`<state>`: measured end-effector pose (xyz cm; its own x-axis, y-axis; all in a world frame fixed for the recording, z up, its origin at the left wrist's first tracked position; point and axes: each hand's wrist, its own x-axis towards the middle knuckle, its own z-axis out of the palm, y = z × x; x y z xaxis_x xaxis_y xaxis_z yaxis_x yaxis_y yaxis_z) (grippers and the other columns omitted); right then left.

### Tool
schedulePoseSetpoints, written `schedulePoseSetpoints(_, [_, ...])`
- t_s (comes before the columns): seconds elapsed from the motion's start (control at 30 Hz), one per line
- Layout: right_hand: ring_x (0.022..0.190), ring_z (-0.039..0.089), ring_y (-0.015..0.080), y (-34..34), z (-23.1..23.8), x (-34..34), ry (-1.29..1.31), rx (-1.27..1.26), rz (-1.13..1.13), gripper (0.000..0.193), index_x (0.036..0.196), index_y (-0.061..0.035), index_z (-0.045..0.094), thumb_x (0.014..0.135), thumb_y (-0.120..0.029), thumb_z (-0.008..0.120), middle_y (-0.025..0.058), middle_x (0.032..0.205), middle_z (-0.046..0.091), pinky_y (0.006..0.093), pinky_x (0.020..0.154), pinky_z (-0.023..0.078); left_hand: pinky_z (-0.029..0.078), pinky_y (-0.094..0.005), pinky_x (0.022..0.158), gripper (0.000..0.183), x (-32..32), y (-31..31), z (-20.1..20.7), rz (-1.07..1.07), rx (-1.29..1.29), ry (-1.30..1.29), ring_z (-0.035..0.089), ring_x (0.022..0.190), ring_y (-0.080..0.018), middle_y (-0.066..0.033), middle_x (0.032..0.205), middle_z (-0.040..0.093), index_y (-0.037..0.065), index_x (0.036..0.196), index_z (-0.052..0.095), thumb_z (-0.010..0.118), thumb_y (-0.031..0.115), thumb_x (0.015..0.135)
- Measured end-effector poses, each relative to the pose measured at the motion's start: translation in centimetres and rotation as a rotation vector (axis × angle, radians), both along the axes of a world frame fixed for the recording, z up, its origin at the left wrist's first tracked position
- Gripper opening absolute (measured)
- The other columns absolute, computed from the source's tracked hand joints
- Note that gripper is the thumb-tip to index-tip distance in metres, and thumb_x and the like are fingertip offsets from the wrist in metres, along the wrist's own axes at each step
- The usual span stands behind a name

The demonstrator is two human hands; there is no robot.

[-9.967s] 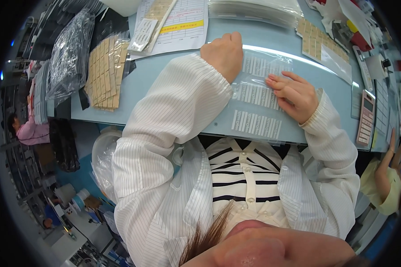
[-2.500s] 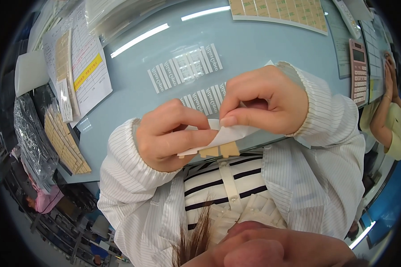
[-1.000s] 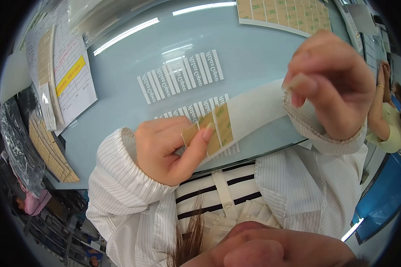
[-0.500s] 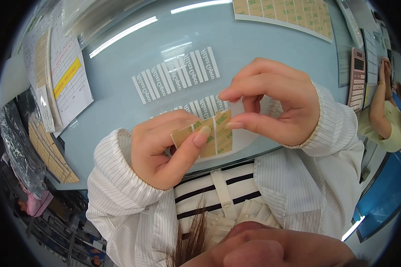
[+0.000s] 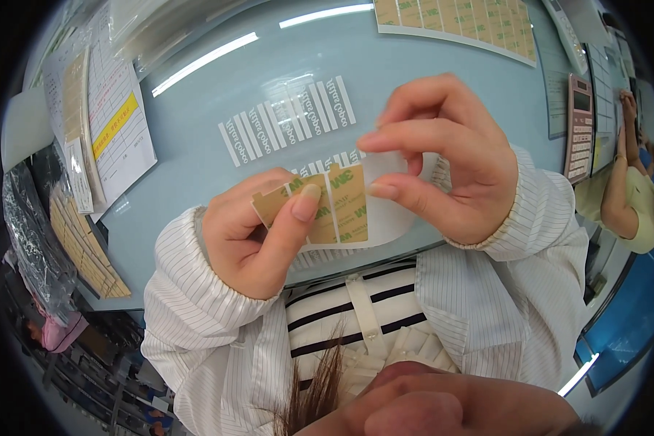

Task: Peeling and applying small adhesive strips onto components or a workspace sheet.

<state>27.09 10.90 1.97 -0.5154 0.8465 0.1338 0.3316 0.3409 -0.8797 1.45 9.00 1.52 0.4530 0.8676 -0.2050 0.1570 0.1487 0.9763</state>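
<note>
My left hand [image 5: 251, 236] pinches a sheet of adhesive stickers [image 5: 349, 207] with tan, green-printed liner, its thumb lying across the front. The sheet's white backing paper [image 5: 392, 218] stretches right, passing behind my right hand [image 5: 458, 160]. That hand hovers beside the sheet's right side with thumb and forefinger apart, and nothing shows between them. Its other fingers are curled and partly hidden. On the table beyond my hands lies a row of white striped, lettered strips [image 5: 291, 120]. Another similar row is partly covered by the held sheet.
A larger tan sticker sheet [image 5: 458, 29] lies at the far right, with a pink calculator [image 5: 579, 127] nearer. Printed papers [image 5: 127, 152], tan strips [image 5: 87, 243] and clear plastic bags [image 5: 40, 232] crowd the left. Another person's arm [image 5: 618, 189] shows at the far right.
The sticker sheet and my left hand have shifted slightly left. My right thumb and forefinger have spread wider, and the thumb has come away from the tan piece's edge.
</note>
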Motion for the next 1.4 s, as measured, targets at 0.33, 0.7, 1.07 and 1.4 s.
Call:
schedulePoseSetpoints(0.33, [0.071, 0.059, 0.0081, -1.0, -0.1, -1.2, 0.092, -0.11, -0.017, 0.035, 0.12, -0.0017, 0.069, 0.086, -0.001, 0.078, 0.0056, 0.095, 0.062, 0.0216, 0.061, 0.049, 0.037, -0.0288, 0.054, 0.022, 0.2, -0.3, -0.2, 0.013, -0.044, -0.015, 0.048, 0.06, -0.0128, -0.005, 0.07, 0.055, -0.002, 0.082, 0.065, 0.059, 0.008, 0.102])
schedulePoseSetpoints(0.7, [0.075, 0.062, 0.0097, -1.2, 0.3, -1.3, 0.08, -0.043, -0.048, 0.03, 0.113, -0.0028, 0.071, 0.084, 0.004, 0.078, 0.0065, 0.098, 0.062, 0.0223, 0.061, 0.051, 0.036, -0.0275, 0.054, 0.025, 0.5, -0.3, 0.0, 0.027, -0.098, -0.036, 0.047, 0.061, -0.0104, -0.0029, 0.07, 0.054, -0.002, 0.082, 0.064, 0.059, 0.011, 0.103])
schedulePoseSetpoints(1.07, [0.065, 0.062, 0.0186, -0.2, -0.1, -0.4, 0.038, 0.586, 0.182, 0.028, 0.101, 0.0007, 0.071, 0.075, 0.003, 0.079, 0.0125, 0.091, 0.07, 0.0271, 0.054, 0.05, 0.036, -0.0214, 0.054, 0.027, 0.9, -0.7, 0.0, 0.192, -0.372, -0.079, 0.045, 0.061, -0.002, 0.0038, 0.069, 0.056, 0.001, 0.081, 0.065, 0.059, 0.014, 0.104])
schedulePoseSetpoints(1.4, [0.065, 0.065, 0.0184, -1.3, 0.4, -0.6, 0.217, 0.683, 0.166, 0.019, 0.099, -0.0004, 0.069, 0.081, -0.002, 0.074, 0.0148, 0.093, 0.071, 0.0278, 0.054, 0.052, 0.036, -0.0272, 0.046, 0.033, 0.4, -0.3, 0.0, 0.037, -0.034, 0.156, 0.047, 0.05, -0.0078, -0.0016, 0.059, 0.054, 0.004, 0.068, 0.057, 0.064, 0.013, 0.099])
